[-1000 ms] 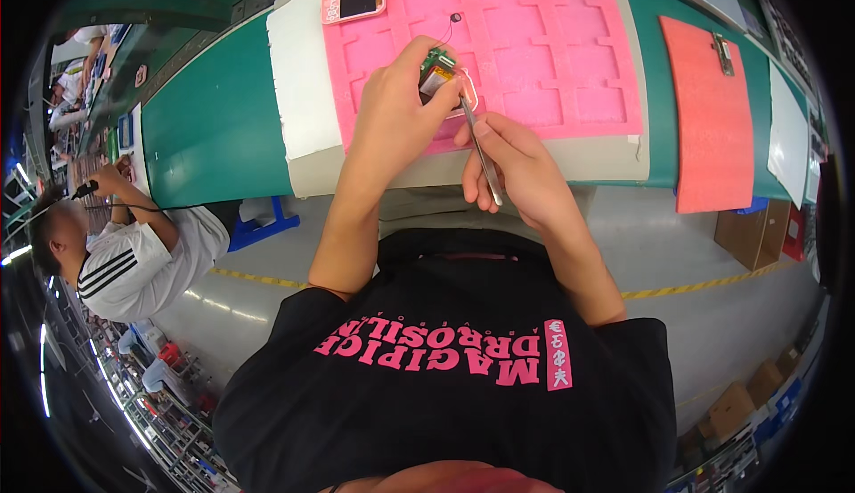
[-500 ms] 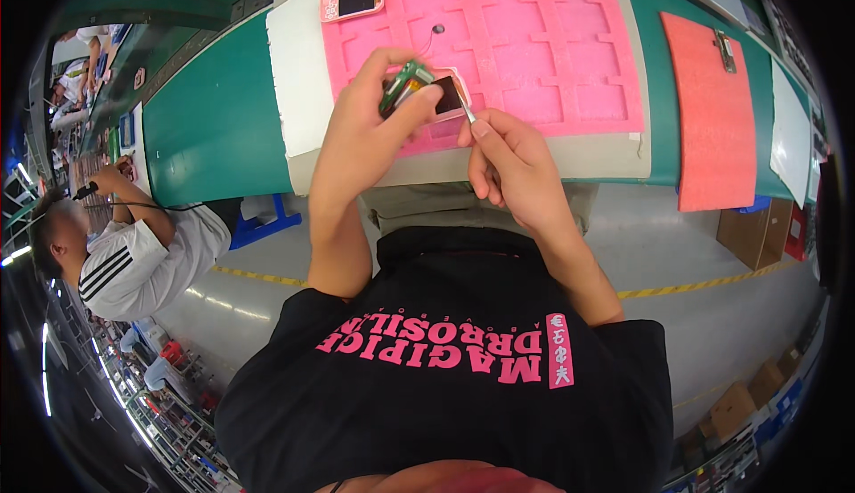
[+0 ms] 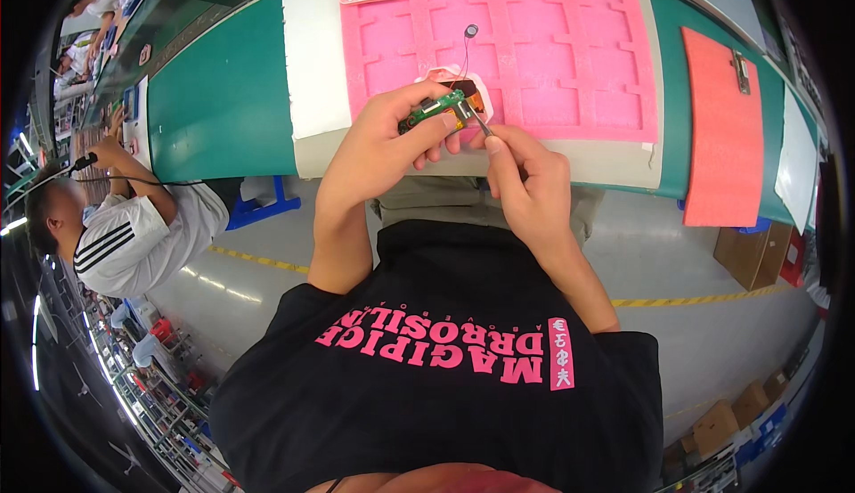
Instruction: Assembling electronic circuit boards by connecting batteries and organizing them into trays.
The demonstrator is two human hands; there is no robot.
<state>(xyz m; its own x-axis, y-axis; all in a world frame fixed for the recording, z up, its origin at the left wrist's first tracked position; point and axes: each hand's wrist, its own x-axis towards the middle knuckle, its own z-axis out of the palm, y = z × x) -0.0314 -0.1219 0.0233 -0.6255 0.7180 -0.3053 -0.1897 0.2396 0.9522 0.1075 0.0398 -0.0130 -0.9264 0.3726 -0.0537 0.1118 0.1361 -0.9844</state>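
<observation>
At the frame's upper centre, I have the left hand (image 3: 378, 146) clamped on a green circuit board (image 3: 446, 101) and the right hand (image 3: 534, 177) pinching metal tweezers (image 3: 484, 126) close beside it.

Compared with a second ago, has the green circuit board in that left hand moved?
Yes: judged against the pink tray, the green circuit board has shifted toward the tray's near edge.

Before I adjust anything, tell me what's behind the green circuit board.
Part of a pale pink casing shows, with a dark area inside; the green circuit board and left hand cover much of the rest.
</observation>
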